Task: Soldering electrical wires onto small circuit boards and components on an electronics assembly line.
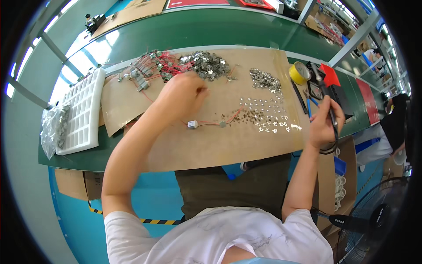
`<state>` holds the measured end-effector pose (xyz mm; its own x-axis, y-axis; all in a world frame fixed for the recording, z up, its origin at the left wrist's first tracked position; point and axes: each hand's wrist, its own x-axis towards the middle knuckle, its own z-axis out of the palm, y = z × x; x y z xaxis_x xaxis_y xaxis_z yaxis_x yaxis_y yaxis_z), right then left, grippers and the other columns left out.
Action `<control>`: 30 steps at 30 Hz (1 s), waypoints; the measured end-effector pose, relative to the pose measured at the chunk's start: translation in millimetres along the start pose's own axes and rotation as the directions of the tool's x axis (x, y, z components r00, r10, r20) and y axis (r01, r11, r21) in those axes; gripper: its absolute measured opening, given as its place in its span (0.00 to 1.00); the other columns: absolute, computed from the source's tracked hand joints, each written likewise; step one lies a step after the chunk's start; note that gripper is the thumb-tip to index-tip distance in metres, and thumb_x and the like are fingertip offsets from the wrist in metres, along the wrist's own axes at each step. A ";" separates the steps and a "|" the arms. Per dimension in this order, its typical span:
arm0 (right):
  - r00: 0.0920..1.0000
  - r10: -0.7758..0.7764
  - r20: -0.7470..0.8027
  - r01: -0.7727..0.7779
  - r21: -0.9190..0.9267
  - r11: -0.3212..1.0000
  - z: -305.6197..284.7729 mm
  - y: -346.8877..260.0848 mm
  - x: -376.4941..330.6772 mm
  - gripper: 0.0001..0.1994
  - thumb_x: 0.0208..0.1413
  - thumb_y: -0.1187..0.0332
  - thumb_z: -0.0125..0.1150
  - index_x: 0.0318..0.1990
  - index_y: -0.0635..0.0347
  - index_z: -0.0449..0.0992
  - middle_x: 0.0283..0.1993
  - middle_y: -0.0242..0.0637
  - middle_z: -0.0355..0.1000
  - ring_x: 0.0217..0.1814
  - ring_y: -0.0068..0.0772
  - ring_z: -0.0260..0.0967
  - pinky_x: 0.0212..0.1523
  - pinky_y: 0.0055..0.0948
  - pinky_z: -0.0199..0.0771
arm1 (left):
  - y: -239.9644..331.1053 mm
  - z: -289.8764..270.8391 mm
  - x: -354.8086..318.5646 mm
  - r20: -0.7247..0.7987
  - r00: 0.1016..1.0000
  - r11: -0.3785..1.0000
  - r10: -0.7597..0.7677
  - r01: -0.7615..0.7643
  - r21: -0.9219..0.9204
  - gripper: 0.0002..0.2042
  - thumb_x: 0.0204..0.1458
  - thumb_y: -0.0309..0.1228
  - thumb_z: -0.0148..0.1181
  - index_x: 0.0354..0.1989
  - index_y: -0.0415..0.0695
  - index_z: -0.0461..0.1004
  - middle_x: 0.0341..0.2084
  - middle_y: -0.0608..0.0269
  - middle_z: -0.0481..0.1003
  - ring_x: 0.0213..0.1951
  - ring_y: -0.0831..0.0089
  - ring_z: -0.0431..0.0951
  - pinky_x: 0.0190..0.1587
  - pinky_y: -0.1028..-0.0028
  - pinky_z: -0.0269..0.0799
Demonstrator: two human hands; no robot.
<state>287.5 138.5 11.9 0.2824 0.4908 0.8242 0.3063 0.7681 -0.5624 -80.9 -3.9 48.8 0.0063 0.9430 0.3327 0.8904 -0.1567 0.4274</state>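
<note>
My left hand is over the brown work sheet, its fingers curled together and a little blurred. What they hold, if anything, is hidden. Just beyond it are a heap of small metal parts and a tangle of red wires. Below the hand lies a white connector with red wires leading to a small metal piece. At the right, my right hand is closed round a soldering iron with a black cable, its far end among the tools.
Rows of small metal pieces and scattered copper-coloured bits lie mid-right. Yellow tape, blue-handled pliers and a red box stand at the right. A white compartment tray and plastic bag are left; a fan is lower right.
</note>
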 end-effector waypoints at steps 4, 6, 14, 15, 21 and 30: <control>0.961 0.092 0.260 -0.120 0.093 0.988 27.8 -29.3 -43.7 0.16 0.70 0.71 0.63 0.61 0.69 0.77 0.37 0.36 0.79 0.21 0.18 0.67 0.21 0.20 0.69 | -21.8 48.3 51.8 0.000 0.994 0.982 -0.109 0.108 0.157 0.09 0.54 0.28 0.60 0.34 0.38 0.85 0.38 0.44 0.82 0.45 0.45 0.84 0.48 0.54 0.81; 0.924 0.050 0.379 -0.110 0.139 0.984 29.5 -43.8 -66.8 0.17 0.71 0.68 0.63 0.62 0.67 0.77 0.42 0.39 0.81 0.22 0.19 0.71 0.23 0.20 0.73 | -22.2 64.1 68.0 0.116 0.969 0.941 -0.221 0.180 0.288 0.09 0.53 0.27 0.59 0.35 0.38 0.86 0.39 0.43 0.83 0.45 0.47 0.85 0.48 0.56 0.84; 0.879 -0.086 0.470 0.004 0.172 0.985 33.3 -56.8 -72.7 0.11 0.68 0.72 0.65 0.55 0.62 0.80 0.43 0.40 0.82 0.26 0.22 0.78 0.24 0.22 0.77 | -38.1 68.8 52.5 -0.084 0.987 0.962 -0.138 0.154 0.228 0.10 0.56 0.34 0.65 0.33 0.39 0.85 0.37 0.46 0.82 0.43 0.47 0.82 0.50 0.54 0.77; 0.888 -0.067 0.454 -0.035 0.214 0.976 36.7 -57.5 -72.6 0.11 0.67 0.73 0.66 0.55 0.62 0.81 0.43 0.40 0.82 0.26 0.22 0.78 0.24 0.21 0.77 | -38.4 66.6 51.7 -0.084 0.986 0.964 -0.145 0.160 0.213 0.09 0.56 0.32 0.66 0.34 0.38 0.84 0.37 0.47 0.82 0.43 0.47 0.82 0.49 0.55 0.77; 0.915 -0.048 0.402 -0.036 0.197 0.980 34.6 -48.4 -75.6 0.10 0.63 0.76 0.70 0.50 0.60 0.82 0.39 0.37 0.80 0.24 0.22 0.76 0.24 0.21 0.74 | -19.3 51.2 55.1 -0.084 0.981 0.964 -0.172 0.185 0.190 0.11 0.58 0.36 0.67 0.36 0.39 0.82 0.39 0.46 0.81 0.43 0.46 0.81 0.47 0.54 0.77; 0.909 0.047 0.414 -0.095 0.094 0.991 32.7 -46.4 -79.2 0.09 0.67 0.73 0.67 0.52 0.62 0.81 0.31 0.30 0.77 0.21 0.15 0.69 0.21 0.18 0.66 | 26.3 55.6 31.1 0.118 0.990 0.977 -0.080 0.102 -0.189 0.12 0.57 0.34 0.72 0.37 0.36 0.83 0.30 0.51 0.82 0.31 0.61 0.82 0.37 0.64 0.76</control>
<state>221.2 77.4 -25.1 -0.1053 0.6530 0.7500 0.1910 0.7535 -0.6291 -31.9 37.6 23.7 -0.0115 0.9806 0.1957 0.7843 -0.1125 0.6101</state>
